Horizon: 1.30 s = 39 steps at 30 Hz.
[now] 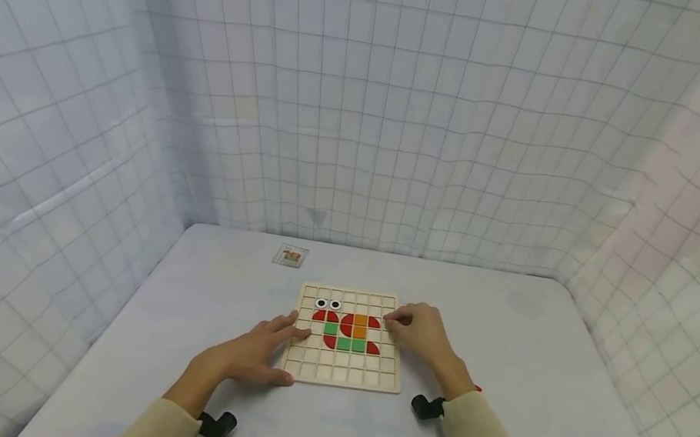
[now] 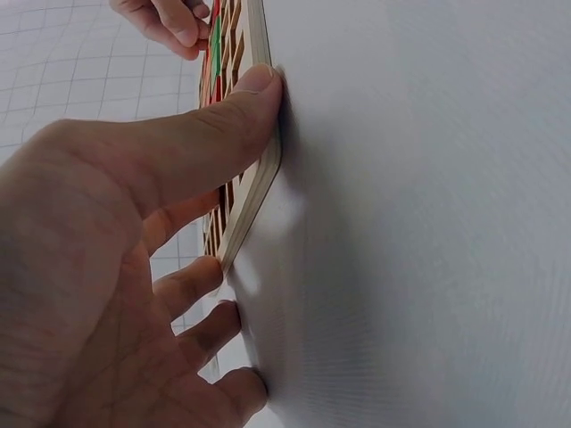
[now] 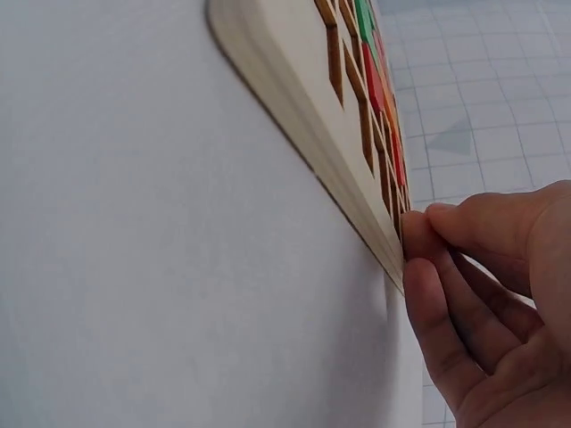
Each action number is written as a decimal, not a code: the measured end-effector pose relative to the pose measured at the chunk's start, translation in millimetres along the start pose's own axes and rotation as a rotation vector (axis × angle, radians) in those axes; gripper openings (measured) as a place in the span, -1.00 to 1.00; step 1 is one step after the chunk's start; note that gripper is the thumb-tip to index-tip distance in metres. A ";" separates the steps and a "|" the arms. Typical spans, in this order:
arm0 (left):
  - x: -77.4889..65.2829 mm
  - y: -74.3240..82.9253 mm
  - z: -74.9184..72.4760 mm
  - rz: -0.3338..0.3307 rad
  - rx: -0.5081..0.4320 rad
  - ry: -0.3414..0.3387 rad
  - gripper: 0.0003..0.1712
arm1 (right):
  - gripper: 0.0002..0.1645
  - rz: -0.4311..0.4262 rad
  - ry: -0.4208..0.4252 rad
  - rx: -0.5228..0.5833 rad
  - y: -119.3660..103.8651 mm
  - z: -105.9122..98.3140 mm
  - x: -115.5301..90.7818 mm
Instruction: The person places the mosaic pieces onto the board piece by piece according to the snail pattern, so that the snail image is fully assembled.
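Note:
A square wooden grid board lies on the table with red, green and orange tiles and two eye tiles set in its cells. My left hand rests at the board's left side with fingers spread. In the left wrist view its thumb presses on the board's rim and other fingertips lie along the edge. My right hand is at the upper right of the board, thumb and index fingertips together by a red quarter-round tile. Whether a small tile is hidden between those fingertips does not show.
A small clear packet or card with a coloured picture lies behind the board to the left. Something red shows partly behind the right wrist. Grid-patterned cloth walls enclose the white table at the back and sides.

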<state>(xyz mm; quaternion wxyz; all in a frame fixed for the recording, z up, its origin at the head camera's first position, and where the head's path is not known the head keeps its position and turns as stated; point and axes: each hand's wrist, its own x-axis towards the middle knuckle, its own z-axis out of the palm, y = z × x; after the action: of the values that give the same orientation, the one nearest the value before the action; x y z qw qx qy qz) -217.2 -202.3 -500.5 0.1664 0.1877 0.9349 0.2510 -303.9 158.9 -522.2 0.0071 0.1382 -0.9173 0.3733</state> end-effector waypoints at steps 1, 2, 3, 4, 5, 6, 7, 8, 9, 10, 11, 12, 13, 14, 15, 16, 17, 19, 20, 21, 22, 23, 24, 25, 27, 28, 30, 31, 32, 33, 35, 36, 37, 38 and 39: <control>-0.2 0.4 -0.2 0.000 -0.004 0.000 0.06 | -0.90 0.006 0.000 0.015 1.2 -2.8 -1.9; -0.2 0.7 -0.5 -0.001 -0.006 0.001 0.06 | -0.89 0.006 -0.004 0.025 2.1 -5.8 -3.6; -0.4 1.1 -0.8 -0.003 -0.009 0.001 0.06 | -0.87 0.005 -0.012 0.027 2.9 -8.8 -5.4; -0.4 1.2 -0.8 -0.006 -0.009 0.003 0.06 | -0.85 0.003 -0.024 0.030 3.8 -12.2 -7.2; -0.5 1.2 -0.7 -0.009 -0.009 0.004 0.06 | -0.82 -0.002 -0.039 0.028 4.7 -15.9 -9.2; -0.4 1.3 -0.6 -0.010 -0.010 0.005 0.06 | -0.80 -0.002 -0.049 0.022 6.1 -19.5 -11.5; -0.1 1.3 0.0 -0.011 -0.008 0.006 0.06 | -0.78 0.000 -0.063 0.020 7.9 -23.9 -14.4; 0.0 1.5 0.4 -0.011 -0.008 0.006 0.06 | -0.77 0.008 -0.075 0.018 10.1 -28.1 -17.7; 0.1 1.7 1.1 -0.012 -0.011 0.004 0.06 | -0.76 0.016 -0.087 0.016 13.1 -32.5 -21.3; 0.4 1.9 1.1 -0.014 -0.011 0.003 0.06 | -0.75 0.018 -0.098 0.017 16.5 -37.2 -24.7; 0.5 2.4 1.0 -0.018 -0.016 0.001 0.06 | -0.75 0.014 -0.109 0.007 20.5 -42.3 -28.4; 0.6 2.8 1.1 -0.022 -0.018 -0.001 0.06 | -0.75 0.018 -0.120 0.005 24.5 -47.5 -32.9; 0.7 2.8 1.5 -0.024 -0.018 -0.002 0.06 | -0.74 0.019 -0.135 0.009 29.0 -52.8 -37.7; 0.8 2.5 2.1 -0.025 -0.019 -0.002 0.06 | -0.74 0.020 -0.146 0.006 33.5 -58.1 -42.7; 1.0 2.3 2.7 -0.025 -0.019 -0.002 0.06 | -0.74 0.016 -0.157 0.005 37.9 -63.5 -47.9; 1.1 2.2 3.2 -0.025 -0.019 -0.001 0.06 | -0.74 0.010 -0.165 -0.001 41.9 -68.6 -53.3; 1.1 2.2 3.5 -0.025 -0.017 -0.001 0.06 | -0.74 0.009 -0.175 -0.002 45.6 -73.5 -58.9; 1.2 1.7 4.0 -0.021 -0.013 0.001 0.06 | -0.73 0.016 -0.196 0.013 52.2 -82.4 -70.3; 1.2 1.9 3.8 -0.018 -0.012 0.002 0.06 | -0.73 0.013 -0.204 0.014 55.1 -86.5 -75.8; 0.9 2.7 3.0 -0.017 -0.011 0.002 0.05 | -0.72 0.012 -0.212 0.014 57.7 -90.5 -81.3; 0.7 3.1 2.4 -0.015 -0.008 0.002 0.05 | -0.72 0.008 -0.223 0.015 60.6 -94.3 -86.5; 0.6 3.4 1.7 -0.012 -0.007 0.004 0.05 | -0.70 0.006 -0.234 0.021 63.3 -98.3 -91.6; 0.5 3.5 1.0 -0.008 -0.006 0.005 0.05 | -0.69 0.001 -0.244 0.024 66.5 -101.9 -96.3; 0.4 3.2 0.5 -0.004 -0.005 0.005 0.05 | -0.68 -0.003 -0.252 0.023 69.3 -105.0 -100.8; 0.1 2.3 -0.2 -0.001 0.000 0.002 0.05 | -0.66 -0.006 -0.266 0.022 74.5 -110.4 -108.4; 0.1 1.6 -0.3 0.000 0.002 0.002 0.06 | -0.65 -0.006 -0.273 0.029 76.9 -112.6 -111.3; 0.3 0.4 -0.5 0.001 0.005 0.001 0.06 | -0.67 -0.006 -0.283 0.035 81.0 -115.5 -115.4; 0.3 -0.2 -0.6 0.000 0.006 0.002 0.06 | -0.69 -0.005 -0.287 0.036 82.3 -116.2 -116.4; 0.4 -0.6 -0.7 -0.001 0.006 0.002 0.06 | -0.72 -0.007 -0.288 0.033 83.5 -116.5 -117.0; 0.5 -1.1 -0.6 0.000 0.007 0.003 0.06 | -0.75 -0.006 -0.290 0.032 84.3 -116.4 -117.2; 0.7 -1.5 -0.3 0.007 0.002 0.002 0.06 | -0.80 -0.018 -0.289 0.026 86.1 -115.3 -116.7; 0.8 -1.5 -0.1 0.011 -0.001 0.001 0.06 | -0.82 -0.026 -0.288 0.022 86.7 -114.6 -116.3; 0.9 -1.2 0.1 0.015 -0.003 0.000 0.06 | -0.83 -0.031 -0.286 0.020 86.9 -113.8 -115.8; 1.0 -0.8 0.3 0.018 -0.004 -0.003 0.06 | -0.83 -0.040 -0.283 0.016 87.1 -113.1 -115.1; 1.1 -0.3 0.5 0.021 -0.005 -0.004 0.06 | -0.84 -0.048 -0.280 0.016 87.4 -112.3 -114.5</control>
<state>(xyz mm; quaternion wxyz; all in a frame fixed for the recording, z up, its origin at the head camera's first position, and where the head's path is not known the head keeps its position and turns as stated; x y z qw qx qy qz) -218.0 -201.9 -501.4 0.1661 0.1978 0.9319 0.2547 -226.5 324.1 -514.3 -0.1132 0.2108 -0.9028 0.3573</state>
